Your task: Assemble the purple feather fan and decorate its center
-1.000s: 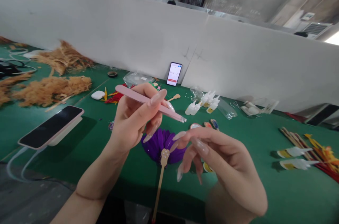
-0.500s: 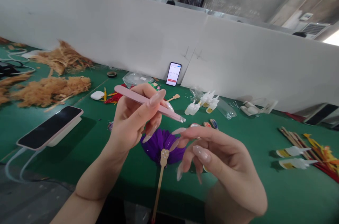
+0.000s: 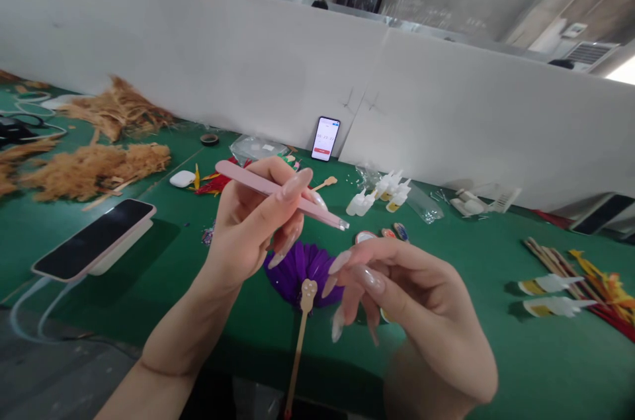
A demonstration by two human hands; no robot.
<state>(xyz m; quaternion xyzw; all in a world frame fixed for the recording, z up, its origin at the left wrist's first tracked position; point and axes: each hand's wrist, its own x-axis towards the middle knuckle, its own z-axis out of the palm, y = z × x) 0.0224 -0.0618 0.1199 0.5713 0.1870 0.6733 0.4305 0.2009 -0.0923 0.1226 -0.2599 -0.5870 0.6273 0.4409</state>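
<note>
My left hand (image 3: 260,225) is closed around a pair of pink tweezers (image 3: 278,192), their metal tips pointing right. A pale glint sits at the tips; whether it is a small held piece I cannot tell. My right hand (image 3: 417,301) hovers just below and right of the tips, fingers curved and apart, thumb close to the index finger, nothing visible held. Below and between the hands, a wooden stick (image 3: 299,347) has a rounded, shaped head with several tiny white beads on it. Behind that head spreads a purple feather-like fan (image 3: 296,268), partly hidden by my hands.
Small glue bottles (image 3: 397,195) stand at the back, and two more bottles (image 3: 550,306) lie on the right. A phone (image 3: 94,238) is at left; another phone (image 3: 326,138) leans on the white partition (image 3: 198,63). Brown fibre (image 3: 99,168) heaps cover the far left.
My right hand's thumb and index finger have drawn closer together, and the hand has shifted slightly. The left hand and tweezers have barely moved.
</note>
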